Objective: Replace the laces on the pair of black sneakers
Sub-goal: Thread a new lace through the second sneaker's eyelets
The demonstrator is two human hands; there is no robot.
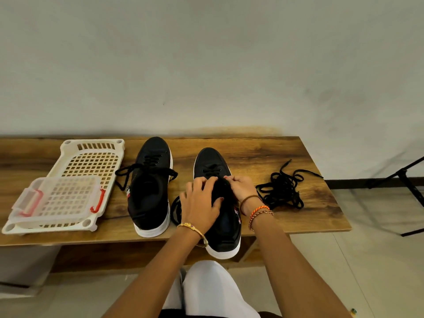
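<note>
- Main worry from my seat: both hands are bunched on the tongue area of the right sneaker [218, 203], whose heel sticks out over the front edge of the table [263, 152]. One hard tug toward me and I'd guess it slides off.
- Second worry: a loop of lace [175, 210] hangs loose beside the left wrist. If that snags while I pull, the lace could jam in the eyelets.
- Left hand [200, 205] lies over the shoe opening, fingers curled down onto the tongue, gripping it as far as I can tell.
- Right hand [241, 189] is just across from it, fingertips pinched at the top of the lacing; whether it holds lace or tongue I can't tell, it's all black on black.
- The left sneaker [150, 187] sits just beside, laces untied, untouched.
- The spare laces [283, 188] lie in a tangled pile right of the right hand, near but apart.
- White plastic tray [68, 187] sits far left.
</note>
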